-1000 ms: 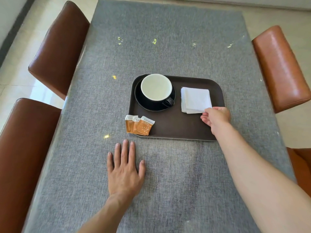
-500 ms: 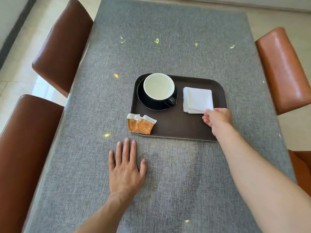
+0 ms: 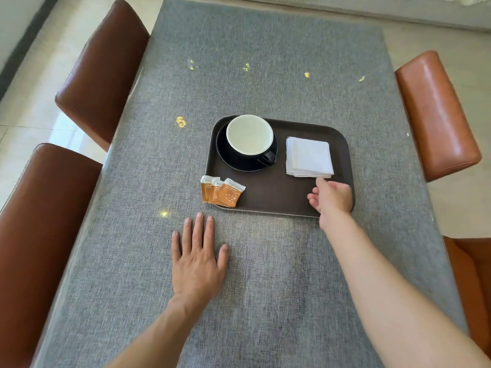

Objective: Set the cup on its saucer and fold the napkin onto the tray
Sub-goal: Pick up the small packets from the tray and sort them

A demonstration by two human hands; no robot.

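While your left hand (image 3: 198, 261) lies flat and empty on the table (image 3: 265, 75), your tray (image 3: 276, 192) holds the cup (image 3: 249, 136) on its saucer (image 3: 233, 162), the folded napkin (image 3: 309, 156), and sachets (image 3: 221, 192) overhanging its near-left edge. Your right hand (image 3: 332, 199) rests loosely open, a fingertip at the napkin's near edge, gripping nothing.

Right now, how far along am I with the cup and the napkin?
Nearly finished. Done: the cup sits on its saucer, and the folded napkin lies on the tray. In hand: your right hand touches the napkin's near edge. Your left hand lies flat on the table. Left: just let go.
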